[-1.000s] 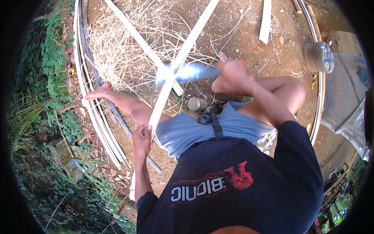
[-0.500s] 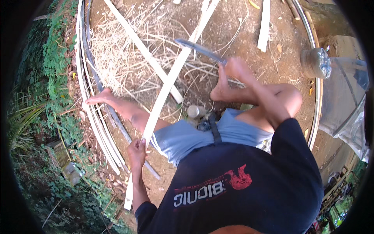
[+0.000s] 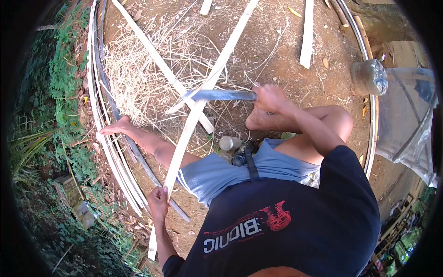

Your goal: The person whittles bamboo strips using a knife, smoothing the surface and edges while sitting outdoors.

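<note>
My left hand [image 3: 158,201] is closed round the near part of a long pale strip of split wood or bamboo [image 3: 184,143], whose near end sticks out past my wrist. The strip slants up to the far right. In my right hand [image 3: 270,98] is the handle of a machete [image 3: 221,95], its blade lying sideways across the strip. The blade's tip reaches just past the strip's left edge. Beneath, a second pale strip [image 3: 154,51] crosses the first one.
Thin shavings [image 3: 138,78] are heaped on the soil, far left. Long pale slats [image 3: 110,147] lie beyond my left leg. Another pale strip [image 3: 307,37] lies far right, near a large clear plastic bottle [image 3: 369,76]. A small jar [image 3: 230,143] sits between my thighs.
The machete has come nearer along the strip and turned from slanting to almost level across it. My left hand, still on the strip, sits slightly nearer and further left.
</note>
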Tool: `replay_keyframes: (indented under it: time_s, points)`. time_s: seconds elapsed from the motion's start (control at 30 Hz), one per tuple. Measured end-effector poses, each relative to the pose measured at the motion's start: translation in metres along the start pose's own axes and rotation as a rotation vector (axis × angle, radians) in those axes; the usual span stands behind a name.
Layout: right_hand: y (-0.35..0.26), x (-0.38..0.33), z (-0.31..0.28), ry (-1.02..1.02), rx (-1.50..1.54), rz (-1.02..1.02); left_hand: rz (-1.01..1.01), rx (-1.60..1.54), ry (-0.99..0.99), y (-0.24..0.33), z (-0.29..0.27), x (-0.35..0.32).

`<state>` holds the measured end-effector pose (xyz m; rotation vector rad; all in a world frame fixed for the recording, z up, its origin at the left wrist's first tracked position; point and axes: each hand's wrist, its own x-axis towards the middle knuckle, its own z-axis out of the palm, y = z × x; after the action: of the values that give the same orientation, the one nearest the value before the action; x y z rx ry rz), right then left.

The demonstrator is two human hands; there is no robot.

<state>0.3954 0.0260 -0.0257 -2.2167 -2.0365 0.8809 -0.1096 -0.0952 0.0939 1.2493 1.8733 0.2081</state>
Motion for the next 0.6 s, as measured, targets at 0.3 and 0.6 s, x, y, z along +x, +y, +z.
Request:
replay_keyframes:
  time_s: [0.3, 0.6]
  points:
    - [0.043, 0.035, 0.009, 0.115, -0.066, 0.001, -0.015, -0.004, 0.025, -0.012, -0.006, -0.012]
    - [0.083, 0.055, 0.009, 0.171, 0.029, 0.000, 0.004, 0.019, 0.037, -0.042, -0.018, -0.018]
